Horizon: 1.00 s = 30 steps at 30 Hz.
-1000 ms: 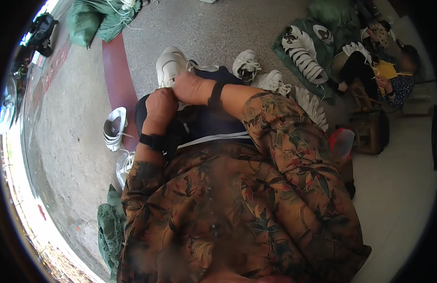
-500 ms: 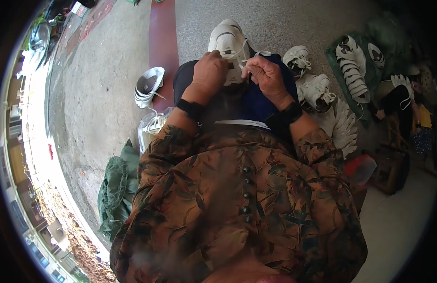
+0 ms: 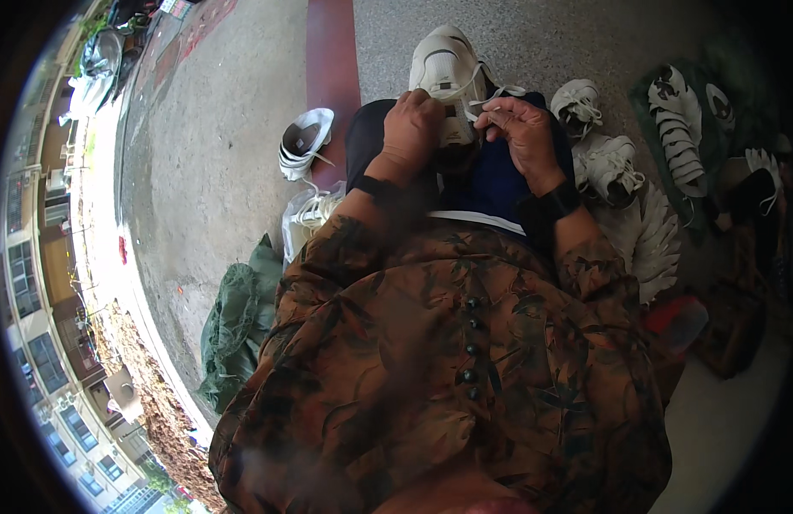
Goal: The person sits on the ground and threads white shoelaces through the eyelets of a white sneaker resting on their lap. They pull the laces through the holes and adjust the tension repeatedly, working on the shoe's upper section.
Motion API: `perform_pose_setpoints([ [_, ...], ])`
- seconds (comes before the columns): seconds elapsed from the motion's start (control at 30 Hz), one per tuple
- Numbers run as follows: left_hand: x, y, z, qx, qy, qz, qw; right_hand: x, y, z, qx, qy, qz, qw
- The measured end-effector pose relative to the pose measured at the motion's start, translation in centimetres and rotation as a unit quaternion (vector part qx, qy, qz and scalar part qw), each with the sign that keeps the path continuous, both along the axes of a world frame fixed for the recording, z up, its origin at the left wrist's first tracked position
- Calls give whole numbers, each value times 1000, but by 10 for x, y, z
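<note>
A white sneaker (image 3: 446, 67) rests on my lap with its toe pointing away. My left hand (image 3: 413, 127) is closed on the shoe's left side by the lacing, its fingertips hidden from view. On the other side, my right hand (image 3: 523, 135) pinches a white shoelace (image 3: 475, 110) between thumb and forefinger, close to the shoe's right edge. Part of the lace loops up above the right fingers, over my dark blue trouser leg (image 3: 490, 184). Both wrists wear black bands.
At left, a white shoe upper (image 3: 305, 144) stands on the concrete, near a clear bag of laces (image 3: 315, 210) and green sacking (image 3: 240, 325). To the right lie laced white sneakers (image 3: 609, 167), a stack of white uppers (image 3: 653, 244) and more shoe parts (image 3: 677, 128) on green cloth.
My view has shifted, so the whole scene sits further right. My right hand's fingers are a little more extended; both hands stay at the sneaker.
</note>
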State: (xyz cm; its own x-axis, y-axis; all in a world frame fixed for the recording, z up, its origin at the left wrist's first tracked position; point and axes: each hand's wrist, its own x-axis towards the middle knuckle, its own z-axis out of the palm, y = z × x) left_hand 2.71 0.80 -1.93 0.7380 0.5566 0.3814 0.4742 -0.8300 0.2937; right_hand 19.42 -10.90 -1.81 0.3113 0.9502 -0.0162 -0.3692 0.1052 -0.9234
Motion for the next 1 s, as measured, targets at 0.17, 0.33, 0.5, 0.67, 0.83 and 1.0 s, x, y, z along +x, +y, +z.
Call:
perform_pose_setpoints([
  [0.17,-7,8,-14,19,-44,-35,998,-3,1,-6,-4,40,-32,999],
  [0.33,3,-2,-5,24,-13,18,999,0,2,-10,13,38,-25,999],
  [0.5,4,2,-5,51,-49,-29,997,-1,1,-11,15,40,-32,999],
  [0.67,12,-10,11,69,2,-56,996,-1,2,-15,14,51,-35,998],
  [0.83,21,-1,-4,96,19,-81,992,-3,3,-14,26,45,-44,998],
  [1.0,22,-4,-2,-69,-217,-63,972,-6,5,-10,9,17,-48,999],
])
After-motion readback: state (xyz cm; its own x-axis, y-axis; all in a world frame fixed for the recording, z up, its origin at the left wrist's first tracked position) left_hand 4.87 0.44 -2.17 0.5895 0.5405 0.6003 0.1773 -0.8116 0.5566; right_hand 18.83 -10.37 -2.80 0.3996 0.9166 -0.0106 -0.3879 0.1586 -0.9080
